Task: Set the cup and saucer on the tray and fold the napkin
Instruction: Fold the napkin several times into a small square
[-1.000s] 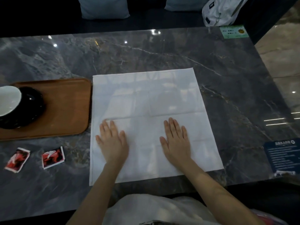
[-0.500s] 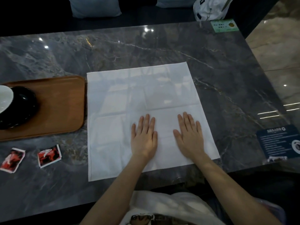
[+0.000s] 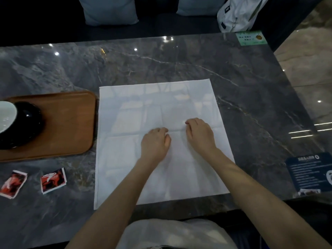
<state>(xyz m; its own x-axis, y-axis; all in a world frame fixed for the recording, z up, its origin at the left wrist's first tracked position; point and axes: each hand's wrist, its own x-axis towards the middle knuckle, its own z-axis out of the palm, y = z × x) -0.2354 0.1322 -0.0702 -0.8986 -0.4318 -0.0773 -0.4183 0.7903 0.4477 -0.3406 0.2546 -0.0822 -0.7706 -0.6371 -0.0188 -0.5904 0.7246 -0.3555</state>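
Note:
A white napkin [image 3: 129, 159] lies spread flat on the dark marble table, creased into squares. My left hand [image 3: 155, 143] and my right hand [image 3: 200, 134] rest side by side at its middle. Their fingers are curled and their thumbs tucked in, pinching the cloth along the horizontal crease. To the left is a brown wooden tray [image 3: 68, 123]. A black cup with a white inside [image 3: 5, 115] stands on a black saucer [image 3: 21, 142] on the tray, cut off by the left edge of the view.
Two red-and-white packets [image 3: 13, 182] [image 3: 53, 180] lie in front of the tray. A dark printed card [image 3: 309, 173] sits at the near right corner and a green sticker [image 3: 250, 38] at the far right. Cushions and a white bag [image 3: 239, 13] lie behind the table.
Both hands were flat with fingers spread on the near half of the napkin. They slid right and away to its middle, and their fingers have curled in.

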